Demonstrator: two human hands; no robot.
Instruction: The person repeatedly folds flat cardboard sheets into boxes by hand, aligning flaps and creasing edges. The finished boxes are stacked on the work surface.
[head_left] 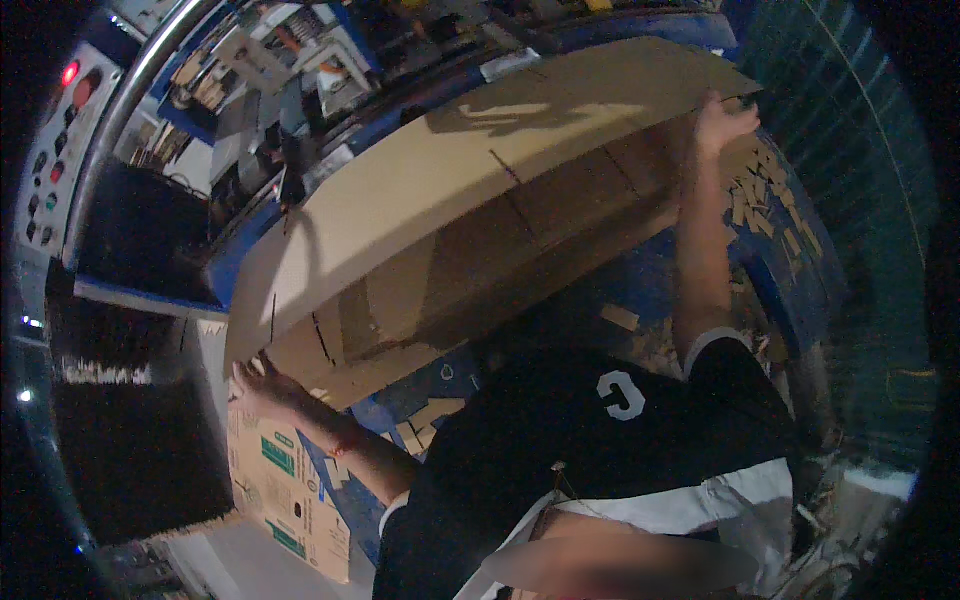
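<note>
- The person holds a big flat cardboard sheet (470,190) out in front, spread wide between both arms.
- The left hand (262,390) grips the sheet's lower left corner, fingers clenched around the edge from beneath, likely to carry the weight.
- The right hand (722,120) reaches far up to the upper right edge, fingers curled over it; so wide a grip probably keeps the floppy sheet from sagging or twisting.
- The sheet hangs tilted above a blue machine bed (640,280), its creased underside in shadow.
- Cardboard scraps (770,215) litter the blue surface to the right.
- A printed box (285,480) sits just below the left hand.
- A control panel (55,150) with a red light stands far left.
</note>
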